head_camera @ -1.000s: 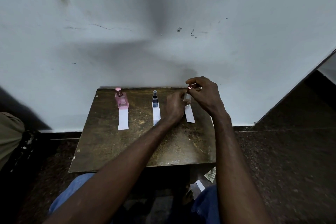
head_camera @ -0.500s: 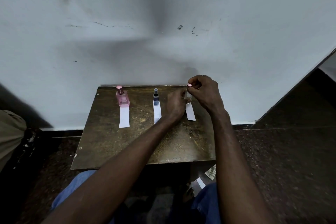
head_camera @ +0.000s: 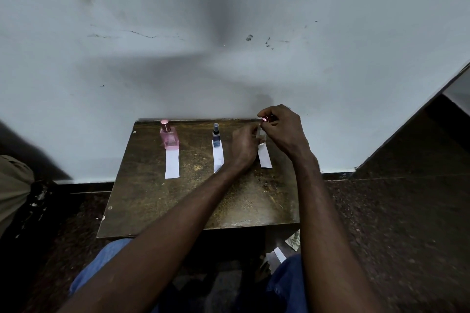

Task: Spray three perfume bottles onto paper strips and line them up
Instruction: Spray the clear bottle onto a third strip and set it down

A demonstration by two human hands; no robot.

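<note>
Near the worktop's (head_camera: 178, 211) far right corner, the left hand (head_camera: 243, 146) gripped the clear bottle (head_camera: 262, 134) over its paper strip (head_camera: 265, 159) while the right hand (head_camera: 282, 132) pinched its pink cap (head_camera: 265, 118), which likely needed lowering squarely with the bottle kept upright.

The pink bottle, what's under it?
The pink bottle stands on the far end of a white paper strip, which lies on the brown table. The bottle hides the strip's far end.

scuffed white wall (head_camera: 330, 71), dark floor (head_camera: 394, 223), brown table (head_camera: 178, 206)
</note>
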